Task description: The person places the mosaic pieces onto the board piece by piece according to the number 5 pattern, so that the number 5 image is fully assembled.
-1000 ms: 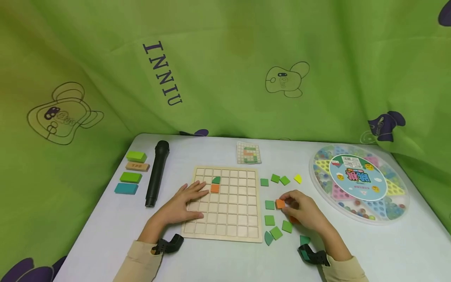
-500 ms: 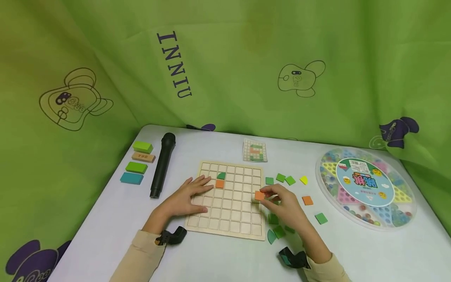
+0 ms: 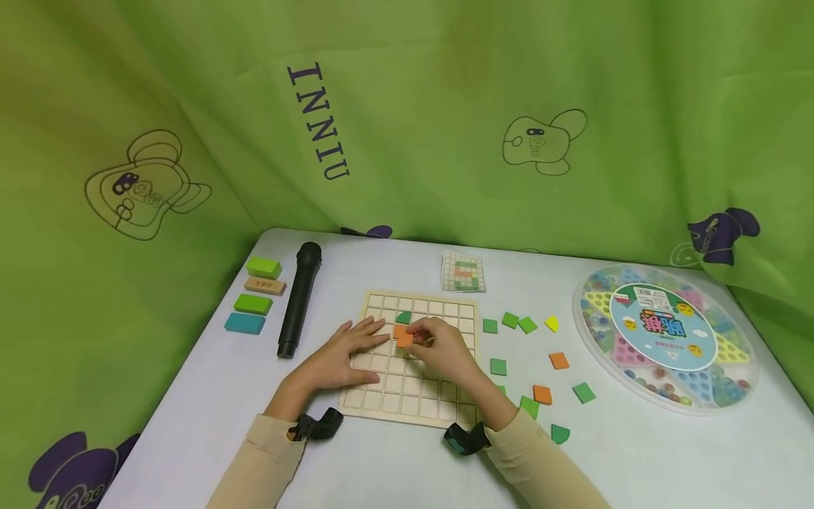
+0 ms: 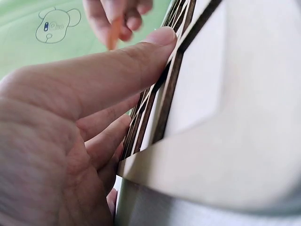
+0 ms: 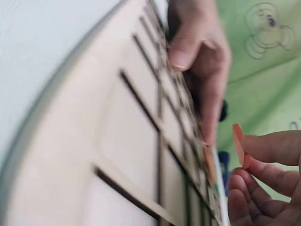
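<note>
A wooden grid board [image 3: 413,396] lies on the white table [image 3: 636,452]. My left hand [image 3: 343,353] rests flat on the board's left side, fingers straight; the left wrist view shows them close up on the grid [image 4: 155,108]. My right hand [image 3: 439,346] pinches an orange square tile [image 3: 404,339] just above the board's upper middle, seen edge-on in the right wrist view [image 5: 239,146]. Right by it an orange tile [image 3: 398,329] and a dark green tile [image 3: 403,317] sit in the grid.
Loose green tiles [image 3: 510,319], a yellow one [image 3: 551,324] and two orange ones [image 3: 558,360] lie right of the board. A round marble game tray [image 3: 664,336] sits far right. A black microphone [image 3: 299,300] and coloured blocks [image 3: 253,304] lie left. A pattern card [image 3: 463,272] lies behind the board.
My right hand has carried the orange tile leftward from the loose tiles, over the board's right edge, to the upper middle beside the placed tiles. The left hand has stayed put.
</note>
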A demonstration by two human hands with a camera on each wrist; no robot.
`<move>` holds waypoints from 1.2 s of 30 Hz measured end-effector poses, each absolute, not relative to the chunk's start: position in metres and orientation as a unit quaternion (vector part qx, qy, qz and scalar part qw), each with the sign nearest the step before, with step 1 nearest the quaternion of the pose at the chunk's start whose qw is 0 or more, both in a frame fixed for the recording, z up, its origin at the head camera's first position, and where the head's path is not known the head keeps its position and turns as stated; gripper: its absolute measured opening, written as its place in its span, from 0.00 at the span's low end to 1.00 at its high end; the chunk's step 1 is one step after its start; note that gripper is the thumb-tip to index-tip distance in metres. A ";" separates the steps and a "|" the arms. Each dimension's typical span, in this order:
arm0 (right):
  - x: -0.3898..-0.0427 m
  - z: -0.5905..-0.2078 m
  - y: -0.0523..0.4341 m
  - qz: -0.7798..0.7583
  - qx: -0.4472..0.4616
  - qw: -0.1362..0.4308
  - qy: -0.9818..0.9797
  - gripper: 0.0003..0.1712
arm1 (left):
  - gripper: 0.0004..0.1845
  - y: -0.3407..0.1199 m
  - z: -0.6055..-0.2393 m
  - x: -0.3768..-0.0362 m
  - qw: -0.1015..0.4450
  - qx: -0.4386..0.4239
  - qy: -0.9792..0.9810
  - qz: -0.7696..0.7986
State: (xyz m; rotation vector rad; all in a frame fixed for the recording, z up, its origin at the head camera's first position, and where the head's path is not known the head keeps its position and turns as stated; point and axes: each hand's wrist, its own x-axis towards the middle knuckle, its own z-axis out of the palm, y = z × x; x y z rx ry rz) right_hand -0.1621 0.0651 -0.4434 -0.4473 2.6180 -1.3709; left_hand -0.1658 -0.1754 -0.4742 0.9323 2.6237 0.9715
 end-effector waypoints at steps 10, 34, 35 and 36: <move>-0.164 -0.453 0.048 -0.384 -0.171 0.076 0.904 0.12 | 0.40 -0.177 -0.478 -0.166 0.095 0.311 0.886 0.331; -0.133 -0.430 0.108 -0.430 -0.175 0.054 0.884 0.24 | 0.40 -0.176 -0.478 -0.165 0.091 0.310 0.883 0.340; -0.130 -0.429 0.116 -0.431 -0.178 0.050 0.883 0.24 | 0.40 -0.176 -0.478 -0.165 0.091 0.311 0.883 0.340; -0.127 -0.429 0.125 -0.432 -0.176 0.047 0.883 0.25 | 0.40 -0.175 -0.478 -0.166 0.091 0.311 0.883 0.338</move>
